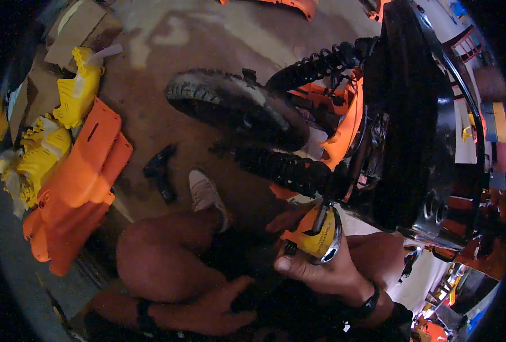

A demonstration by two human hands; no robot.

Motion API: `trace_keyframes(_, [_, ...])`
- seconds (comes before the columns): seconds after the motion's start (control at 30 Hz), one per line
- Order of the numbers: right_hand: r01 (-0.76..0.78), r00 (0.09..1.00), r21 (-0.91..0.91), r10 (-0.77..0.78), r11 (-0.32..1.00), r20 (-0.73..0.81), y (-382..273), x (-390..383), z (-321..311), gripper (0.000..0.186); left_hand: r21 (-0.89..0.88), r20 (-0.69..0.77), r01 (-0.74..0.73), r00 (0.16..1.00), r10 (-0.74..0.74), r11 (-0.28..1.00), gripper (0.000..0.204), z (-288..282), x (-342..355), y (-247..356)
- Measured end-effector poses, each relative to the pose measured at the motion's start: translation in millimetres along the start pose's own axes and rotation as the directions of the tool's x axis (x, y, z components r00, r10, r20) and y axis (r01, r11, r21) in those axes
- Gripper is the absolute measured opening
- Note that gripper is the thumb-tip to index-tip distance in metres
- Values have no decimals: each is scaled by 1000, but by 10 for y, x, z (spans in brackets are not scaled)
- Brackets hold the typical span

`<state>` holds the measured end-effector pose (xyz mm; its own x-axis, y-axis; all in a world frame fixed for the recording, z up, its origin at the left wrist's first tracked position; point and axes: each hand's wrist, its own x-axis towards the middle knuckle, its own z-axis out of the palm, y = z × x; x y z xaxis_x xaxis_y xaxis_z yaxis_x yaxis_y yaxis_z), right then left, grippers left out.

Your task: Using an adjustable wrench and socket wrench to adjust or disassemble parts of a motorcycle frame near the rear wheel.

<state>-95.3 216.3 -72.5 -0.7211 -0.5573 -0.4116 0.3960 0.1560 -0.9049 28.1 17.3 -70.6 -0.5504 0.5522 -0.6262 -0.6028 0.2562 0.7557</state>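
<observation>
My right hand is closed around a round yellow thing with a silver rim, can-like in shape. It is held by the lower end of a black coil-spring shock absorber. A grey metal part crosses in front of the yellow side, and a small dark ribbed piece shows beside my thumb. My left hand lies low by my bent left leg, fingers stretched out, with nothing seen in it. Above my hands stands a vehicle's front end with a black treaded wheel and black body panel.
Orange plastic panels lie on the left, beside yellow plastic parts and a cardboard box. A dark cordless drill rests on the floor near my shoe. Cluttered shelving stands at the right.
</observation>
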Motion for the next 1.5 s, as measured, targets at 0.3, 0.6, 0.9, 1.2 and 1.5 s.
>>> trace_keyframes(0.3, [25,992,187,-2,982,-126,1,-26,117,49,187,-31,88,996,-84,978,49,-67,-25,285])
trace_keyframes(0.6, [55,963,334,38,941,-265,69,-45,256,55,-509,12,123,991,-136,852,31,-19,-396,472])
trace_keyframes(0.9, [221,972,193,-200,956,-119,-30,-289,455,25,-910,-414,-413,904,105,-35,23,-180,-224,797])
trace_keyframes(1.2, [404,804,-83,-310,911,508,-5,-533,874,39,-503,-860,-825,509,50,-256,26,-540,165,1156])
trace_keyframes(1.5, [341,844,100,-351,935,405,-165,-586,1057,29,-197,-980,-979,197,-15,49,25,-404,384,1299])
